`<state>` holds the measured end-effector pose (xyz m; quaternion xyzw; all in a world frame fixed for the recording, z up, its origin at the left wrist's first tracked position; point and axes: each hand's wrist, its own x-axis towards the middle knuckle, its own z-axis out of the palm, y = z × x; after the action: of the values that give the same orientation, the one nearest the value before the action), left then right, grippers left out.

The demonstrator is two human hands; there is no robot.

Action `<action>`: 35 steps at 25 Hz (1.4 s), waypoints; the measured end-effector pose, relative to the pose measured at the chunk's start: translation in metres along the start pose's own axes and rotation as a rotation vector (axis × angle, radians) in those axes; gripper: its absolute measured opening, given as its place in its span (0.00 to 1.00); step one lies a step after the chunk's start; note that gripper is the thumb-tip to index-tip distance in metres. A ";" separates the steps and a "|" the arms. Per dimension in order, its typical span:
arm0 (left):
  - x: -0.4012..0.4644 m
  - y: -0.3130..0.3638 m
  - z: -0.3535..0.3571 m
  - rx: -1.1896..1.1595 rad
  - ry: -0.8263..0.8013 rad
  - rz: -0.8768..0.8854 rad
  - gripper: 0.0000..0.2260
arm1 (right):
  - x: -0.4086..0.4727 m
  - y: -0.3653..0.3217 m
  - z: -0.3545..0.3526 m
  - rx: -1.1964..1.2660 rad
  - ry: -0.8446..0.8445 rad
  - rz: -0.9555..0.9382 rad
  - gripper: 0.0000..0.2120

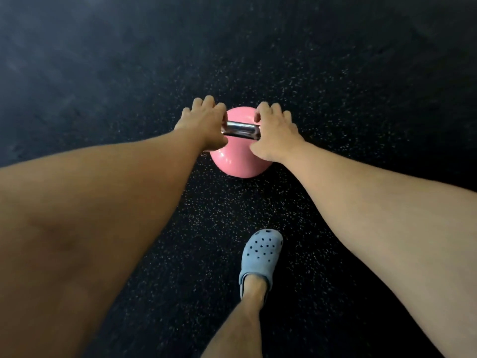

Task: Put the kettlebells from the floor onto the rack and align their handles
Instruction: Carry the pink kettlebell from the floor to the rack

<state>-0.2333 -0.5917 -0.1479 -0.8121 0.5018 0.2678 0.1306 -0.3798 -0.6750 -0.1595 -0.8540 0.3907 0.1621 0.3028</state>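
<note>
A pink kettlebell [238,162] with a shiny chrome handle [240,130] stands on the dark speckled rubber floor in the middle of the head view. My left hand [204,124] covers the handle's left end, fingers curled over it. My right hand [275,130] covers the handle's right end, fingers bent over the top. Both hands hide the handle's posts. No rack is in view.
My foot in a grey-blue clog [260,257] stands on the floor just nearer than the kettlebell, slightly to its right. Black speckled rubber flooring [348,99] spreads all around.
</note>
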 end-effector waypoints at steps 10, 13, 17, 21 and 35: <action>-0.002 0.018 -0.003 -0.102 -0.161 0.247 0.04 | -0.013 0.029 0.002 0.063 -0.124 0.022 0.12; -0.022 0.074 -0.015 -0.061 -0.170 0.355 0.00 | -0.063 0.066 -0.014 0.106 -0.055 0.067 0.12; -0.052 0.179 -0.022 0.032 -0.117 0.530 0.06 | -0.157 0.135 -0.042 0.179 0.081 0.237 0.10; -0.102 0.300 -0.017 0.134 -0.092 0.717 0.07 | -0.275 0.206 -0.056 0.279 0.160 0.427 0.05; -0.468 0.767 0.027 0.469 -0.078 1.559 0.08 | -0.828 0.391 -0.067 0.412 0.582 1.121 0.09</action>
<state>-1.0853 -0.5848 0.1382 -0.1710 0.9610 0.1976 0.0905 -1.2081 -0.4474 0.1641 -0.4552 0.8645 -0.0202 0.2120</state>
